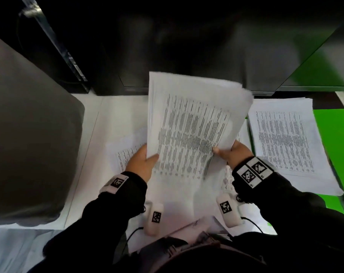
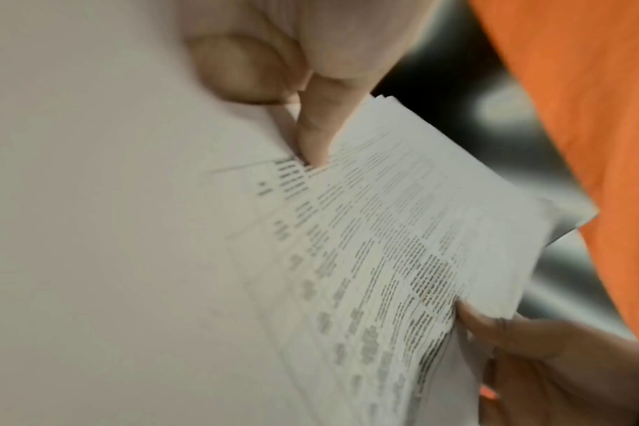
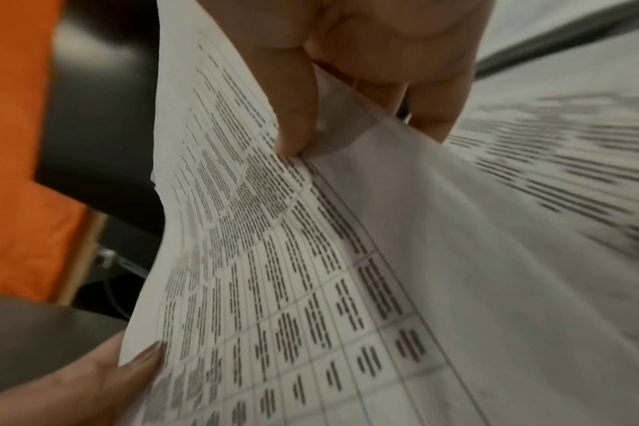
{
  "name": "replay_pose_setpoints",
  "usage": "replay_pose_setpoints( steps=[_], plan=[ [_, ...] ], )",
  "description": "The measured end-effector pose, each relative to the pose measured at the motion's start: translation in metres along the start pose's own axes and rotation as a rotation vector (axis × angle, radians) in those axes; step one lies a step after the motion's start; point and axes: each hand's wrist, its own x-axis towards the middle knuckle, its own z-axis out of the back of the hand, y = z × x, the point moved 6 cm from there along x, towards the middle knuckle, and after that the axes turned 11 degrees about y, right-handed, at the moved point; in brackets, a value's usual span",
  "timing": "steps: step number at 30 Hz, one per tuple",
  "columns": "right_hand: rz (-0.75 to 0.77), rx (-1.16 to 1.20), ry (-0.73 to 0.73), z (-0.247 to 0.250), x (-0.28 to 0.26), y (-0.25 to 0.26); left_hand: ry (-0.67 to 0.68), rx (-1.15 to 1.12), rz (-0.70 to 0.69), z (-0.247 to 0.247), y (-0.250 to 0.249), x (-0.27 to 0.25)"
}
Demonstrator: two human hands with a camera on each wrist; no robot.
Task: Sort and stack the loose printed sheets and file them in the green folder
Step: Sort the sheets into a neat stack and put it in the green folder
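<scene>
A white tabletop [image 1: 84, 146] carries scattered printed pages, hemmed at the left by a large grey rounded object [image 1: 29, 125] and at the back by dark equipment [image 1: 186, 56]. At the right edge lies the green folder [image 1: 336, 138], partly covered by a squared stack of sheets [image 1: 285, 142] printed with tables. More loose pages [image 1: 127, 152] lie flat under the person's arms at the centre. Above them, lifted off the surface, a fanned bundle of printed sheets [image 1: 190, 123] is held between both hands, its far corners splayed toward the dark equipment. The left hand [image 1: 141, 164] pinches the bundle's near left edge, thumb on top; the left wrist view shows a thumb [image 2: 310, 135] pressing the printed face. The right hand [image 1: 234, 152] grips the near right edge, its fingers [image 3: 296, 115] curled over the paper. Bare white surface stays open left of the bundle.
</scene>
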Motion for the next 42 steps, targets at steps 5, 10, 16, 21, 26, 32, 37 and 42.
replay_pose_setpoints(
  steps=[5, 10, 16, 21, 26, 32, 37, 42],
  plan=[
    [0.310, 0.087, -0.140, 0.024, -0.033, 0.056, -0.161, -0.202, -0.275, 0.012, -0.048, -0.003],
    [0.459, 0.155, -0.196, 0.034, -0.037, 0.062, -0.159, -0.273, -0.323, -0.005, -0.058, -0.014],
    [0.367, -0.001, -0.136, 0.026, -0.023, 0.044, -0.094, -0.205, -0.256, -0.021, -0.043, -0.008],
    [0.390, -0.010, -0.126, 0.028, -0.022, 0.053, -0.128, -0.155, -0.188, -0.020, -0.043, -0.006],
    [0.494, 0.167, -0.086, 0.040, -0.020, 0.059, -0.224, -0.181, -0.204, -0.004, -0.050, -0.008],
    [0.248, -0.168, -0.022, 0.027, -0.018, 0.028, -0.194, -0.186, -0.080, -0.008, -0.046, -0.005],
    [0.193, -0.177, -0.088, 0.033, -0.022, 0.017, -0.070, -0.086, -0.026, -0.018, -0.042, -0.008],
    [-0.003, -0.161, -0.109, 0.065, -0.017, -0.019, 0.195, 0.106, 0.009, -0.025, 0.003, -0.015]
  ],
)
